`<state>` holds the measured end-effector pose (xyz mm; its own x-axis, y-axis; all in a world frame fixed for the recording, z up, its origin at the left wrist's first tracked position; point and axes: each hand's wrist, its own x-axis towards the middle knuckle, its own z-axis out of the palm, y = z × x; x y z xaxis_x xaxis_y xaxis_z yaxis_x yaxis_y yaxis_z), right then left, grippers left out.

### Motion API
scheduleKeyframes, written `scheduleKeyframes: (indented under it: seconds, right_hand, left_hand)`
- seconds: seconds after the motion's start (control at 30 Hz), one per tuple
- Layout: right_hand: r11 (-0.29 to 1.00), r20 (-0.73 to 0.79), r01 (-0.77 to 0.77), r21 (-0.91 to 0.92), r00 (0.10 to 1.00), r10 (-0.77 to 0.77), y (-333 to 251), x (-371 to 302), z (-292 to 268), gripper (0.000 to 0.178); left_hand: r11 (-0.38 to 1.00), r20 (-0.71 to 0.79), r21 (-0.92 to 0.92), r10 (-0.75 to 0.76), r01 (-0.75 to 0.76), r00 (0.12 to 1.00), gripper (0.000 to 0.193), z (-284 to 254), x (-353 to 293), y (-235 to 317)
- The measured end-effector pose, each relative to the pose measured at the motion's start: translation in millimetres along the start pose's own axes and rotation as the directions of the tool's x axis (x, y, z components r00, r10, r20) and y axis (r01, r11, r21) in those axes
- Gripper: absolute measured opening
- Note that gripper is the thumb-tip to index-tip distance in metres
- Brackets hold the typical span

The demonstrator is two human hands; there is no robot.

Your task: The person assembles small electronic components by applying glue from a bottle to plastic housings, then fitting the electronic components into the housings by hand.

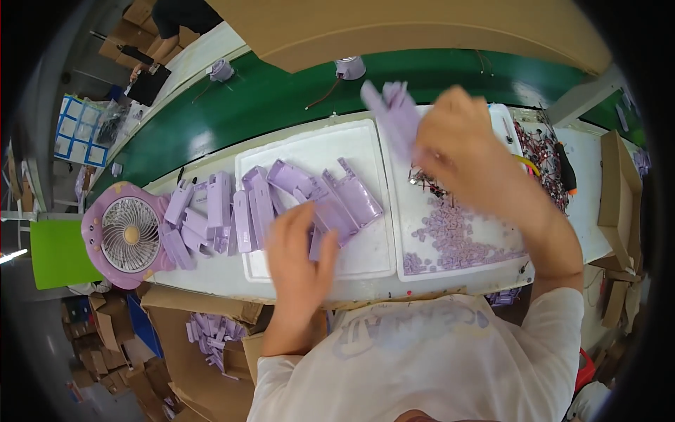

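My right hand (pixel 457 141), smeared by motion, grips a lilac plastic housing (pixel 395 116) raised over the far part of the right tray. Part of that housing is hidden behind the fingers. My left hand (pixel 299 253) hovers over or touches the near side of the left tray, thumb and fingers apart, with nothing seen in it. Just beyond it lie several open lilac housings (pixel 355 197) in the white left tray (pixel 365 137). Small lilac plastic pieces (pixel 453 239) are spread in the white right tray (pixel 415 273) below my right forearm.
A lilac fan (pixel 131 235) stands at the left, beside more lilac housings (pixel 199 218). Tangled wired parts (pixel 545 162) and a black-handled tool (pixel 564 167) lie at the right. A green conveyor belt (pixel 281 91) passes behind, under a large cardboard box (pixel 422 32). Another person's arm (pixel 167 48) shows far left.
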<state>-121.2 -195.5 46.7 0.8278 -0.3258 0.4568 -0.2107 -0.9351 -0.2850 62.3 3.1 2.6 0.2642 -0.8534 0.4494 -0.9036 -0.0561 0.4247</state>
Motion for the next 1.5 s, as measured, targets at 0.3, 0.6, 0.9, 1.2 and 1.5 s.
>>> scheduleKeyframes:
  seconds: [0.3, 0.6, 0.9, 1.2, 1.5]
  right_hand:
    - [0.855, -0.015, -0.273, -0.442, 0.955, 0.297, 146.0, 11.2, 50.1, 0.013]
    - [0.998, 0.444, 0.058, -0.019, 0.895, -0.044, 17.6, -15.8, 34.3, 0.012]
    - [0.982, 0.41, 0.18, 0.058, 0.893, -0.188, -18.2, -59.3, 41.3, 0.01]
    - [0.984, 0.334, 0.178, -0.022, 0.929, -0.161, -30.3, -64.4, 48.0, 0.005]
    - [0.993, 0.282, 0.01, 0.117, 0.959, -0.043, -28.6, -66.4, 46.4, 0.018]
  left_hand:
    - [0.94, 0.004, 0.338, -0.054, 0.049, 0.999, 0.048, 20.8, 10.7, -3.1]
    - [0.986, 0.051, 0.151, -0.081, 0.073, 0.995, 0.06, 45.1, 16.0, 0.6]
    - [0.939, 0.038, -0.226, -0.259, 0.26, 0.965, 0.06, 47.8, 15.2, 15.0]
    - [0.981, 0.253, -0.179, 0.125, -0.081, 0.959, 0.075, 45.9, -2.9, 36.3]
    - [0.935, 0.342, -0.336, 0.235, -0.115, 0.91, 0.072, 43.9, 0.0, 34.8]
